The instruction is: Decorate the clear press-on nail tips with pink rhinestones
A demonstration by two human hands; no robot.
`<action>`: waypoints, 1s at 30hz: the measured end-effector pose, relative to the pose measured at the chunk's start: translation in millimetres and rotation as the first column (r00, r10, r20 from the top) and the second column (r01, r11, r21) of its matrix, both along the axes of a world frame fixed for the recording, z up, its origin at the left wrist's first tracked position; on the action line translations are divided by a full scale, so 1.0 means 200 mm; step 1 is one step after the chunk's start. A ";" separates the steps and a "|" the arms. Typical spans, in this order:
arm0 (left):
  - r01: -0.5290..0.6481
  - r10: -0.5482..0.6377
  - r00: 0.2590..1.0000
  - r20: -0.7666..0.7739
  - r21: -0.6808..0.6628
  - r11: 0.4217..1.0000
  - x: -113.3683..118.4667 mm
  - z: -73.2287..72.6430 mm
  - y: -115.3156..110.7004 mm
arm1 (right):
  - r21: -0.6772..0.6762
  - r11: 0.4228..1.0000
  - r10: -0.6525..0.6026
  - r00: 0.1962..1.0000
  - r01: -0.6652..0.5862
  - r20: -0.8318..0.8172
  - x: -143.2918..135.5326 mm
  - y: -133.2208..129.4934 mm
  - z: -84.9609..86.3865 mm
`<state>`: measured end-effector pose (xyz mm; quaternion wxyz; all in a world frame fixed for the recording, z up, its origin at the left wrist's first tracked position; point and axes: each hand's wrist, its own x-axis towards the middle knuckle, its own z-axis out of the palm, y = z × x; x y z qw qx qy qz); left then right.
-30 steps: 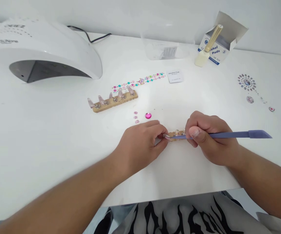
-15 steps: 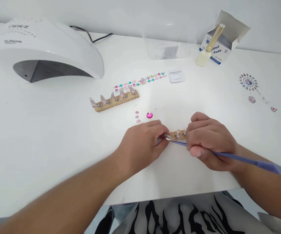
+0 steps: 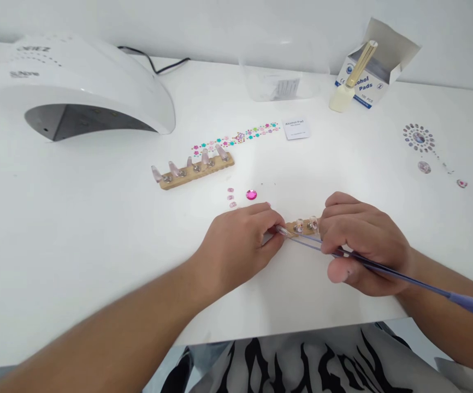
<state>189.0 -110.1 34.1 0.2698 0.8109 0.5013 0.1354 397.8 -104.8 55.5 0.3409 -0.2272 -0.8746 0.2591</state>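
Observation:
My left hand (image 3: 242, 237) is closed at the left end of a small wooden nail stand (image 3: 306, 225), its fingertips pinching a clear false nail (image 3: 282, 231). Other clear false nails (image 3: 313, 222) with small decorations stand on the strip. My right hand (image 3: 365, 243) is closed round purple tweezers (image 3: 408, 279), whose handle slants out to the lower right. The two thin tips are spread apart and point at the nail in my left fingers. Part of the wooden stand is hidden behind my right hand.
A second wooden stand (image 3: 197, 172) carries several pinkish nails. Near my left hand lie a pink gem (image 3: 251, 195) and small pink stones (image 3: 230, 197). Flower stickers (image 3: 240, 136), an alcohol pad (image 3: 296, 129), a bottle (image 3: 342, 98), a pad box (image 3: 367, 82) and a nail lamp (image 3: 97, 82) stand further back.
My right hand has shifted slightly right and toward me. The tweezer tips, together before, are now spread and drawn back a little from the nail. My left hand stays in place.

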 end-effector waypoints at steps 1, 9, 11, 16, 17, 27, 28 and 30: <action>0.001 -0.001 1.000 -0.002 0.000 1.000 0.00 0.00 0.00 | -0.012 1.000 -0.004 1.000 0.004 -0.004 0.00 0.00 0.00; -0.002 0.001 1.000 0.006 0.034 0.999 0.00 -0.03 0.01 | -0.058 0.997 -0.042 0.999 0.042 0.003 -0.04 -0.01 -0.03; -0.003 0.003 1.000 0.008 0.036 0.999 0.00 -0.03 0.00 | -0.049 0.998 -0.034 0.999 0.034 0.003 -0.04 -0.01 -0.03; -0.008 0.008 1.000 -0.004 -0.020 1.000 0.00 0.00 0.00 | -0.010 1.000 0.001 1.000 0.000 0.029 -0.04 -0.01 -0.03; -0.010 0.010 1.000 -0.006 -0.025 1.000 0.00 0.00 0.00 | 0.003 1.000 0.009 0.999 -0.009 0.032 -0.04 -0.01 -0.03; -0.002 0.002 1.000 -0.009 -0.030 1.000 0.00 0.00 0.00 | 0.133 0.987 0.072 0.992 -0.086 0.102 -0.05 -0.01 -0.01; -0.002 0.001 1.000 -0.007 -0.030 1.000 0.00 0.00 0.00 | 0.144 0.985 0.080 0.991 -0.096 0.110 -0.05 -0.02 0.00; -0.002 0.001 1.000 -0.007 -0.036 0.999 0.00 0.00 0.00 | 0.163 0.980 0.098 0.988 -0.117 0.123 -0.05 -0.02 0.00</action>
